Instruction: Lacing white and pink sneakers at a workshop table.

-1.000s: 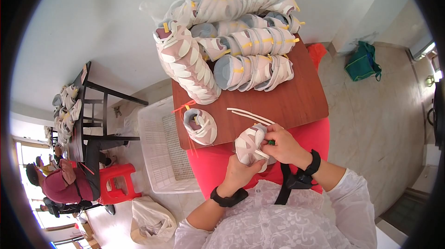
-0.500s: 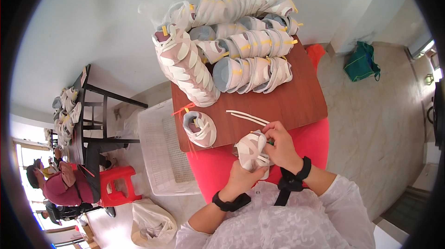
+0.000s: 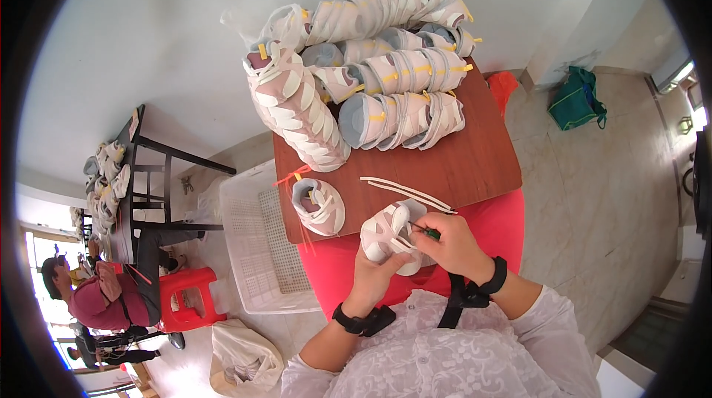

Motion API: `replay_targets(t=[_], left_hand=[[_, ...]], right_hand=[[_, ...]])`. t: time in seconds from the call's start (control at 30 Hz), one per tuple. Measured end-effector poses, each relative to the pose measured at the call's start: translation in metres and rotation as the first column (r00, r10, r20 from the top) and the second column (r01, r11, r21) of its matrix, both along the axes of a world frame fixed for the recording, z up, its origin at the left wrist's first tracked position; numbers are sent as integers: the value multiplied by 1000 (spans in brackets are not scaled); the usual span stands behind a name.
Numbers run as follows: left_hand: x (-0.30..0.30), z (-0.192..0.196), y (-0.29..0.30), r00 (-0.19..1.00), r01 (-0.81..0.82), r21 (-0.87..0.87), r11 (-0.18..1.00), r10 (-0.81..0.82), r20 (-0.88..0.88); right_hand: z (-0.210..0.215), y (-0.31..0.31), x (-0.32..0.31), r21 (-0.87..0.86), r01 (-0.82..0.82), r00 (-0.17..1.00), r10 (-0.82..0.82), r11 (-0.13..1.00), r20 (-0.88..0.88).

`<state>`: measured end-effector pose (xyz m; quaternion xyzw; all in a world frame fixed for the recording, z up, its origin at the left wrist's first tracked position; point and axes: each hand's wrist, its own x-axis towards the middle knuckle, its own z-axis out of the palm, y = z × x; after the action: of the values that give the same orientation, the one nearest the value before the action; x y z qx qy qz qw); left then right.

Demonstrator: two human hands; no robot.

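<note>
A pale pink and white shoe upper (image 3: 384, 233) is held over my lap at the table's near edge. My left hand (image 3: 373, 276) grips its lower side, thumb on top. In my right hand (image 3: 454, 247) is a hook tool (image 3: 432, 233) with a short green handle and thin metal shaft. Its tip meets the upper near the opening and cannot be made out. White shoelaces (image 3: 409, 192) lie just beyond, on the brown table (image 3: 489, 164). To the left stands another laced shoe upper (image 3: 319, 209), with red string beside it.
Nested rows of shoe uppers (image 3: 404, 122) fill the table's far half. A white plastic crate (image 3: 237, 250) stands left on the floor, near a white sack (image 3: 241, 357). Farther left, a person sits on a red stool (image 3: 189, 298). A green bag (image 3: 577, 98) lies at right.
My right hand has moved down and right, baring more of the laces and the green handle. The held upper has shifted left and turned, showing its grey opening.
</note>
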<state>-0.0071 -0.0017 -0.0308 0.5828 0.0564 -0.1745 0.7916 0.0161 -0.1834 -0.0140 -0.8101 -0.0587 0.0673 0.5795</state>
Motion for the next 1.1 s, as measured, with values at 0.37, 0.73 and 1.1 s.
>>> replay_targets(t=[0.37,0.73,1.1], left_hand=[[0,3,12,995,97,-119,988,-100,-18],[12,12,22,979,-69,-136,988,41,-199],[8,4,16,953,-217,-206,954,162,-256]], right_hand=[[1,4,8,216,11,983,30,976,-183],[0,12,6,200,-15,977,57,980,-207],[4,18,7,225,12,990,20,974,-139]])
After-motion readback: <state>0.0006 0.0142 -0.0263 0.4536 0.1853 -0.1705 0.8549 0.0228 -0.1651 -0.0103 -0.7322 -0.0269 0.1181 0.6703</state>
